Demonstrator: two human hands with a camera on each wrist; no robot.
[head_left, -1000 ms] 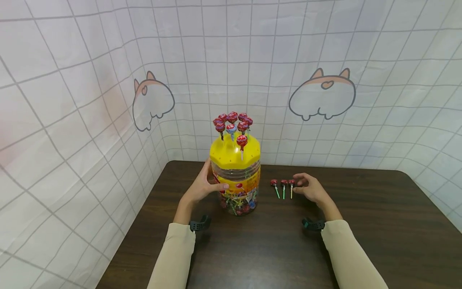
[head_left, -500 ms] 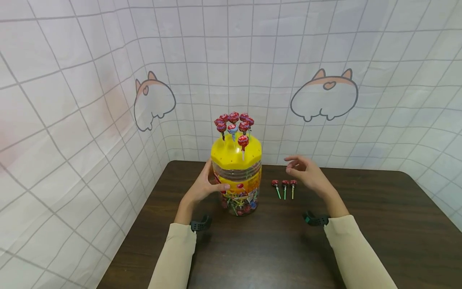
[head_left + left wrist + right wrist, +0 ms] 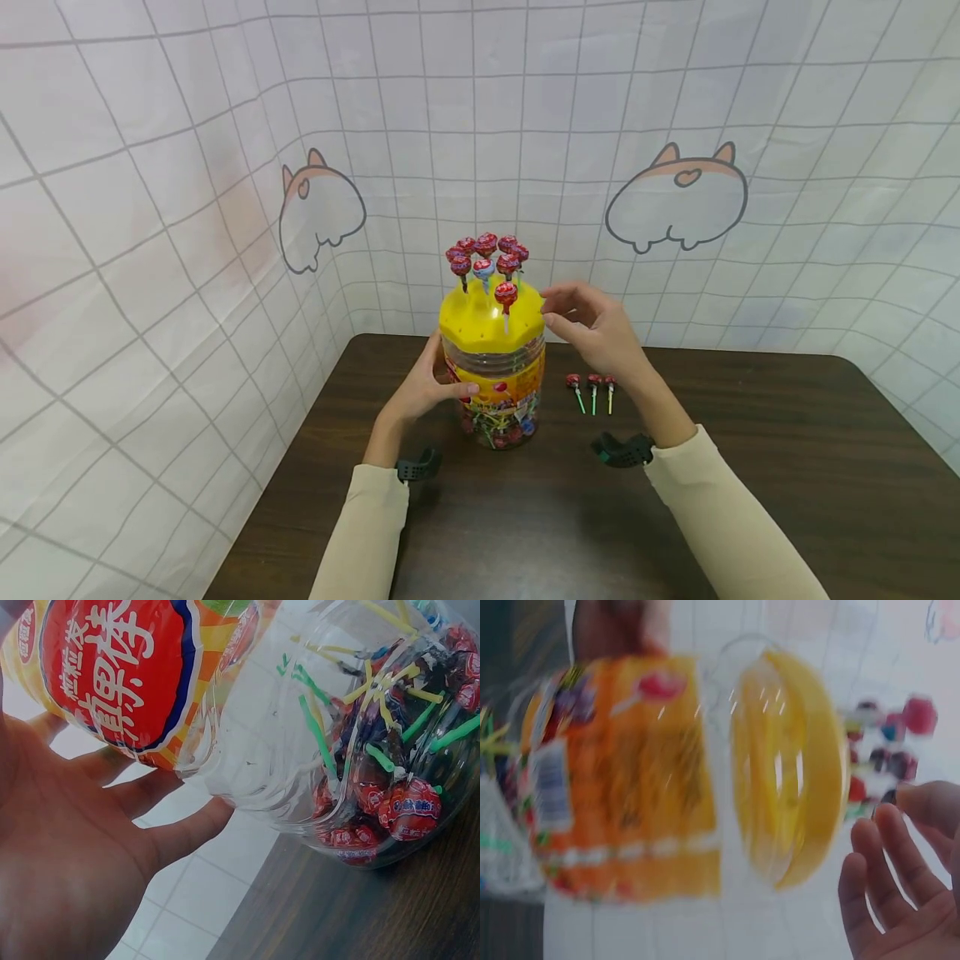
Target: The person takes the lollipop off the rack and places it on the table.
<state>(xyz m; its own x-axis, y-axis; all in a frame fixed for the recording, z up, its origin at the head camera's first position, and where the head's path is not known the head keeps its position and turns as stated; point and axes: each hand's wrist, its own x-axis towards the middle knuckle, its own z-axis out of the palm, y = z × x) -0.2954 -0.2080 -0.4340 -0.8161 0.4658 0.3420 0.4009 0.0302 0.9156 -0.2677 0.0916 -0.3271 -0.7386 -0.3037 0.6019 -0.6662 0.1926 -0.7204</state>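
Note:
A clear plastic jar with a yellow lid stands on the table, and lollipops fill its lower part. Several red-wrapped lollipops, one of them pale blue, stick up from holes in the lid. My left hand holds the jar's left side, thumb across the front, fingers behind the label. My right hand is beside the lid's right edge, thumb and index finger nearly together. They pinch a lollipop, mostly hidden; its small dark head shows at the fingertips in the blurred right wrist view.
Three red lollipops with green and yellow sticks lie in a row on the dark wooden table, right of the jar and beneath the right forearm. Behind the table hangs a white grid-patterned cloth with cartoon drawings.
My right hand has risen from beside the three lollipops and moved left to the lid's edge. My left hand stays on the jar.

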